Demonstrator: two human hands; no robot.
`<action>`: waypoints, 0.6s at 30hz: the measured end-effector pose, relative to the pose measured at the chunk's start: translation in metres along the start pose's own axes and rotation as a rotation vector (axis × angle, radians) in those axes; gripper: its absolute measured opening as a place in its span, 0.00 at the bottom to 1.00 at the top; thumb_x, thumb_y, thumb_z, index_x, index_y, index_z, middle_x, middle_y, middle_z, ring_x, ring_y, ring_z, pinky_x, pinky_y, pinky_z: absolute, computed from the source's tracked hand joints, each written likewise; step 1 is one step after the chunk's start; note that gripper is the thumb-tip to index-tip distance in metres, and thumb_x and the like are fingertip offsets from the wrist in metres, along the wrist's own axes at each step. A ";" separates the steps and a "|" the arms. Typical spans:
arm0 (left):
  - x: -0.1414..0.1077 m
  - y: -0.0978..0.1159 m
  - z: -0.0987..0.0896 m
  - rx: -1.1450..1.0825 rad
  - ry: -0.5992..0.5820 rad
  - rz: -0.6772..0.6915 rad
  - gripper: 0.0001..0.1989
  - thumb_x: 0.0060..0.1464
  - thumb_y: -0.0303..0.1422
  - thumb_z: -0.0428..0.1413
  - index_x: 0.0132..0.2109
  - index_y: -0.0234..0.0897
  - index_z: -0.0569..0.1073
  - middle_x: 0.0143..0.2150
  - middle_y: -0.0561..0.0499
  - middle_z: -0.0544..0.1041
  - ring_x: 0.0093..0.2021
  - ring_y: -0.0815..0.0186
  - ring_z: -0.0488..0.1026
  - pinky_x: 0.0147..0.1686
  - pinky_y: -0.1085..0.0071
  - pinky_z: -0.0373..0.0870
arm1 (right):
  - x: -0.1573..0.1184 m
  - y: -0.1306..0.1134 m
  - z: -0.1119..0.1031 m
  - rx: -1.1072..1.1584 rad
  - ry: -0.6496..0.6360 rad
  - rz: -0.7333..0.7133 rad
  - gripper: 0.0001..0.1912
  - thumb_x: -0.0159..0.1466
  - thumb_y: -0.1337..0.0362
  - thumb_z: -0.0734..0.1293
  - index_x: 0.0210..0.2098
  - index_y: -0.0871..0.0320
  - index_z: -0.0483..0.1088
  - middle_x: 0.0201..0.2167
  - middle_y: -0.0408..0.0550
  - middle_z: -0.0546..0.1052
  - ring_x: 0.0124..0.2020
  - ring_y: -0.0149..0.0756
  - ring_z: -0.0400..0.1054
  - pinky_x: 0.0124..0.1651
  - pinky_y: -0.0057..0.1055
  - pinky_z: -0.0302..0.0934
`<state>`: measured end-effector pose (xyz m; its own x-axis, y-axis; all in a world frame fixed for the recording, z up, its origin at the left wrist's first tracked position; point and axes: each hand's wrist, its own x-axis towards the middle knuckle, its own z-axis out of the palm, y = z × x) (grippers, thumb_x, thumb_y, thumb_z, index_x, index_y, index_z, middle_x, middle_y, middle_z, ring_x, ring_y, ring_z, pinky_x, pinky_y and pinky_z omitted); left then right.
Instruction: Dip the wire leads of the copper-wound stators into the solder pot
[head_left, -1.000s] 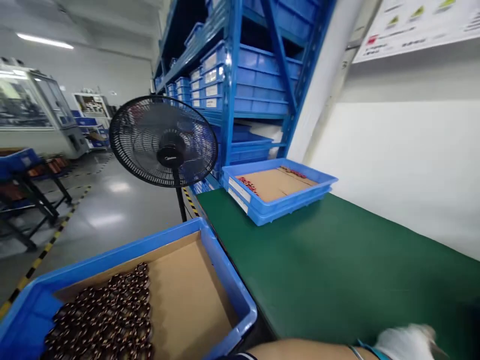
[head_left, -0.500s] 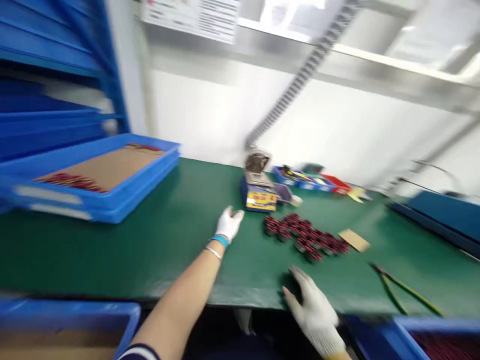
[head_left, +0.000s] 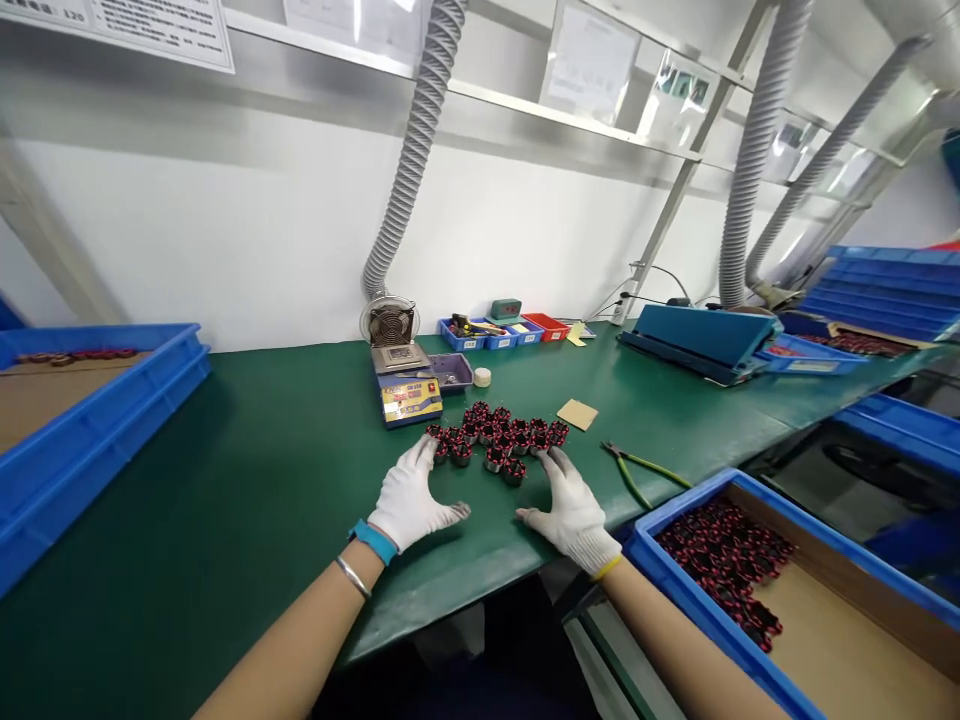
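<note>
Across the frame, a long green-topped counter. Lower right, beside its near edge, a blue plastic rectangular tray partly filled with black-and-red round parts, probably placed for easy reach. Centre, on the counter, a loose cluster of small black-and-red wound rings. Just below, white-gloved left hand and right hand, open, gripping nothing, apparently spread to bracket the cluster; fingertip contact unclear.

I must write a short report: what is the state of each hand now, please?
Left hand: open, holding nothing visible, near the left end of the red-and-black parts.
Right hand: open, holding nothing visible, near their right end.
</note>
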<state>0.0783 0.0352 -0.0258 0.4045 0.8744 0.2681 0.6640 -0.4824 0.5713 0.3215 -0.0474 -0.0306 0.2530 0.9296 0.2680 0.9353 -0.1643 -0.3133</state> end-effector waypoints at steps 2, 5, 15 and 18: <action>0.015 0.004 0.003 0.117 -0.062 0.003 0.57 0.32 0.52 0.65 0.66 0.30 0.55 0.69 0.36 0.53 0.67 0.46 0.52 0.64 0.57 0.53 | 0.027 -0.001 -0.003 -0.092 -0.101 -0.059 0.53 0.41 0.54 0.76 0.63 0.59 0.56 0.66 0.61 0.53 0.66 0.56 0.48 0.64 0.47 0.51; 0.044 0.009 0.008 0.245 -0.155 -0.022 0.58 0.31 0.50 0.65 0.67 0.32 0.54 0.70 0.37 0.50 0.67 0.44 0.49 0.63 0.54 0.53 | 0.063 -0.003 -0.004 -0.197 -0.239 -0.116 0.62 0.33 0.47 0.78 0.64 0.59 0.56 0.67 0.64 0.49 0.67 0.62 0.41 0.65 0.52 0.42; 0.068 0.024 0.048 0.336 -0.183 0.152 0.54 0.31 0.58 0.61 0.62 0.31 0.62 0.60 0.35 0.66 0.62 0.43 0.58 0.61 0.52 0.58 | 0.070 0.003 0.003 -0.192 -0.325 -0.293 0.52 0.46 0.39 0.70 0.64 0.57 0.55 0.64 0.62 0.56 0.60 0.62 0.53 0.57 0.56 0.50; 0.063 0.028 0.048 0.413 -0.179 0.149 0.55 0.32 0.61 0.59 0.63 0.31 0.61 0.63 0.33 0.62 0.62 0.42 0.58 0.59 0.51 0.59 | 0.064 0.000 0.000 -0.194 -0.369 -0.311 0.48 0.51 0.42 0.69 0.64 0.59 0.55 0.63 0.62 0.58 0.53 0.57 0.61 0.52 0.48 0.57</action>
<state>0.1526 0.0748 -0.0306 0.5923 0.7886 0.1650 0.7704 -0.6143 0.1706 0.3377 0.0126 -0.0135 -0.1154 0.9929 -0.0284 0.9899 0.1126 -0.0863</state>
